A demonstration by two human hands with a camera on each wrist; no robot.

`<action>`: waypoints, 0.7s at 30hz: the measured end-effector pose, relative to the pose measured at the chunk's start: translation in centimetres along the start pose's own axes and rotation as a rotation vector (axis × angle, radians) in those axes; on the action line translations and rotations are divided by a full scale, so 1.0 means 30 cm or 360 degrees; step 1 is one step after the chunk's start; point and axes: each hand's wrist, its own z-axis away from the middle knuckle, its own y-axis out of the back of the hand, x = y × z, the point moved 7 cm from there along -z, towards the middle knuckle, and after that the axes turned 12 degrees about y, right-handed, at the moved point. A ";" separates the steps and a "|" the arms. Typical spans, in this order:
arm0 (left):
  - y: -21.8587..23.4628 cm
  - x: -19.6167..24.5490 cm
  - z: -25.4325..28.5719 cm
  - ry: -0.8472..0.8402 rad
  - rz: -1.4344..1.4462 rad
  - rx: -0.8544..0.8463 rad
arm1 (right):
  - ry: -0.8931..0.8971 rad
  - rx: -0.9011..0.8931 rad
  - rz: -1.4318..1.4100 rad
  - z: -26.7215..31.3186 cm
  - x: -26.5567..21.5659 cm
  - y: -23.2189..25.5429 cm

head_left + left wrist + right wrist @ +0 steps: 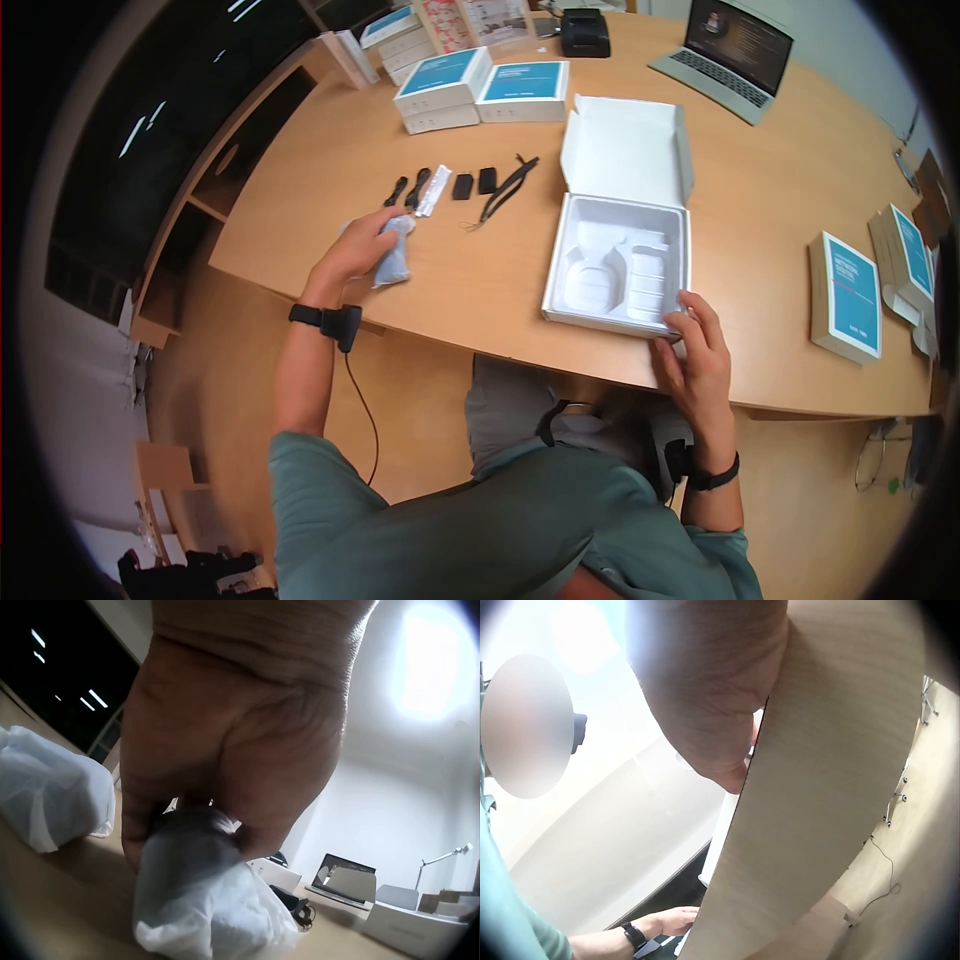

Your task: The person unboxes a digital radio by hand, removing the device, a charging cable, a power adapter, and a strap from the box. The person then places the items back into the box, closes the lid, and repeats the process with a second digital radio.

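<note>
My left hand (362, 248) grips an object in a translucent plastic bag (393, 264) at the table's left front. In the left wrist view the bag (214, 900) hangs below the fingers, and its contents are veiled by the plastic. A second wrapped object (52, 787) lies beside that hand. An open white box (620, 318) with a moulded, compartmented insert (590, 285) stands in front of me, lid tipped back. My right hand (697, 352) holds its near right corner, fingers at the rim and thumb by the front wall.
Black cables (418, 188), a white strip (433, 190), two small black blocks (463, 187) and black straps (512, 188) lie beyond my left hand. Blue-topped boxes (524, 84) stand at the back, others (846, 297) at right. A laptop (722, 75) sits at the back right.
</note>
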 end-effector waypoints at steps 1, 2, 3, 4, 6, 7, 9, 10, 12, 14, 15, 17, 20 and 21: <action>-0.005 0.012 0.002 0.0000 -0.0126 0.0035 | 0.0045 0.0005 0.0006 -0.004 -0.005 0.003; -0.020 0.018 -0.001 -0.0024 -0.0123 0.0018 | 0.0028 0.0010 0.0029 -0.007 -0.007 0.009; -0.022 0.021 0.001 -0.0037 -0.0214 0.0075 | -0.0002 0.0017 -0.0002 -0.008 -0.010 0.009; -0.023 0.021 0.005 -0.0048 -0.0308 0.0134 | -0.0032 0.0025 -0.0038 -0.006 -0.007 0.009; -0.034 0.021 0.010 -0.0282 -0.0418 0.0280 | -0.0003 0.0054 -0.0011 -0.003 -0.004 0.013; -0.031 0.070 0.033 -0.0502 -0.0517 0.0440 | 0.0006 0.0050 -0.0011 -0.005 -0.008 0.014; -0.034 0.118 0.051 -0.0566 -0.0569 0.0625 | 0.0011 0.0052 0.0005 -0.011 -0.007 0.021; -0.025 0.172 0.076 -0.0606 -0.0615 0.0814 | 0.0021 0.0046 -0.0007 -0.012 -0.009 0.021; -0.065 0.319 0.082 -0.0457 -0.0215 0.0487 | 0.0037 0.0024 -0.0022 -0.006 -0.006 0.020; -0.158 0.453 0.054 -0.0348 0.0272 0.0010 | 0.0057 0.0038 -0.0005 -0.005 -0.004 0.016; -0.201 0.533 0.026 -0.0408 0.0370 -0.0151 | 0.0067 0.0031 -0.0006 -0.004 -0.004 0.012; -0.264 0.673 -0.044 -0.0262 0.0428 -0.0310 | 0.0051 0.0053 -0.0045 0.001 0.004 0.016; -0.344 0.797 -0.201 -0.0164 0.0545 -0.0328 | 0.0035 0.0067 -0.0059 0.003 0.005 0.021; -0.397 0.807 -0.270 -0.0102 0.0849 -0.0492 | 0.0042 0.0077 -0.0040 0.001 0.008 0.027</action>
